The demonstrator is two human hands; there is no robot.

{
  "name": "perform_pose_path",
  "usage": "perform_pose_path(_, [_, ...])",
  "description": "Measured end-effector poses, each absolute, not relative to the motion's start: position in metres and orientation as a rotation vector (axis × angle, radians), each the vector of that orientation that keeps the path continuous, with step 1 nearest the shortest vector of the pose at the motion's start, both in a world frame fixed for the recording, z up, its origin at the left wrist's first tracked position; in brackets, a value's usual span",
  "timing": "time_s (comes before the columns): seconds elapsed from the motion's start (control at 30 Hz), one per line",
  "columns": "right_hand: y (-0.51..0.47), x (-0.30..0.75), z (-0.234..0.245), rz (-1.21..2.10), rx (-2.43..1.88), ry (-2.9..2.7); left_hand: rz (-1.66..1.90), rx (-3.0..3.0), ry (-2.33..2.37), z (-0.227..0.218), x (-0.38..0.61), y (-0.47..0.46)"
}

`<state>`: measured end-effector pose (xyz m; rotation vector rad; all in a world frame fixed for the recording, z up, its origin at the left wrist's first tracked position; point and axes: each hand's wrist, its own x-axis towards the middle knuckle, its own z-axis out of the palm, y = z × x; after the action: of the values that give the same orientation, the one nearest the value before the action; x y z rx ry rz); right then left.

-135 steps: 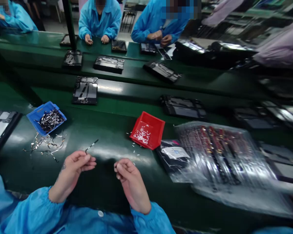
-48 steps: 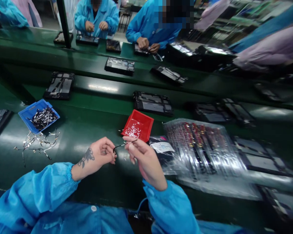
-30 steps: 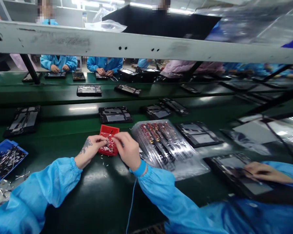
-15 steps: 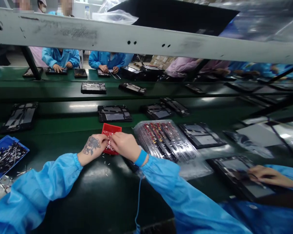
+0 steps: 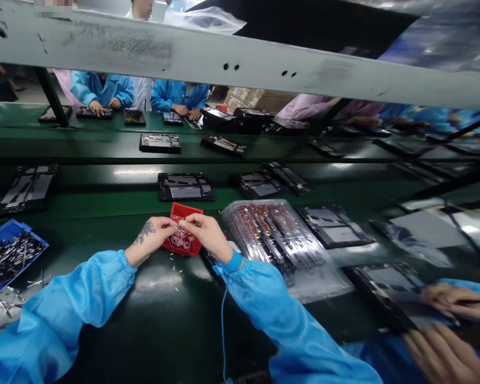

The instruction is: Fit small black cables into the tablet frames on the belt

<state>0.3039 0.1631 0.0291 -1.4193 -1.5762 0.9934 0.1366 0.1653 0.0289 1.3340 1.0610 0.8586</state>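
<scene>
Both of my hands meet above a red bin (image 5: pixel 190 207) that holds small white pieces (image 5: pixel 183 241). My left hand (image 5: pixel 156 233) pinches at the bin's left side, its fingertips almost touching those of the other hand. From the right, my right hand (image 5: pixel 208 234) pinches too, with a tiny dark speck showing at its fingertips. What either pinch holds is too small to name. A blue wrist strap (image 5: pixel 234 262) with a cord circles my right wrist. A few white bits (image 5: pixel 176 270) lie on the green table just below the bin.
At left stands a blue bin (image 5: pixel 36 239) of small metal-and-black parts. To the right lie a clear plastic tray (image 5: pixel 272 240) of components and several black device housings (image 5: pixel 336 226). A co-worker's hands (image 5: pixel 456 301) work on a housing at right. A white beam (image 5: pixel 184 53) crosses overhead.
My hands have shifted slightly, with the right fingertips now raised a little and more of the white pieces showing. A second hand of the co-worker at right has come into view.
</scene>
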Motion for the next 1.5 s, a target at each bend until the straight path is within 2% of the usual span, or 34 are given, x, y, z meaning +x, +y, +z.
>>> perform_pose_path(0.13, [0.149,0.303,0.028,0.260,-1.398,-1.929,0.891,1.389,1.116,0.029,0.137,0.167])
perform_pose_path(0.2, [0.144,0.303,0.024,0.073,-1.299,-2.095,0.902,1.432,1.143,0.028,0.137,0.167])
perform_pose_path(0.43, [0.143,0.302,0.017,-0.090,-1.268,-2.307,0.854,1.886,1.208,0.033,0.134,0.159])
perform_pose_path(0.57, [0.142,0.305,0.024,-0.101,-1.470,-2.145,0.935,1.419,1.177,0.031,0.130,0.161])
perform_pose_path(0.67, [0.136,0.301,0.025,-0.080,-1.580,-2.065,0.974,1.142,1.144,0.026,0.128,0.165])
perform_pose_path(0.97, [0.122,0.261,0.011,0.089,-1.702,-1.944,1.094,1.016,1.075,0.024,0.154,0.151])
perform_pose_path(1.13, [0.122,0.285,0.007,0.464,-1.425,-1.608,0.814,1.326,0.852,0.028,0.131,0.161])
perform_pose_path(1.23, [0.116,0.301,-0.001,0.670,-1.371,-1.418,0.635,1.708,1.115,0.021,0.102,0.206])
perform_pose_path(1.37, [0.106,0.306,-0.011,0.871,-1.392,-1.210,0.699,1.860,1.529,0.009,0.082,0.300])
perform_pose_path(1.5, [0.101,0.307,-0.009,0.923,-1.365,-1.184,0.633,1.983,1.670,-0.002,0.092,0.379])
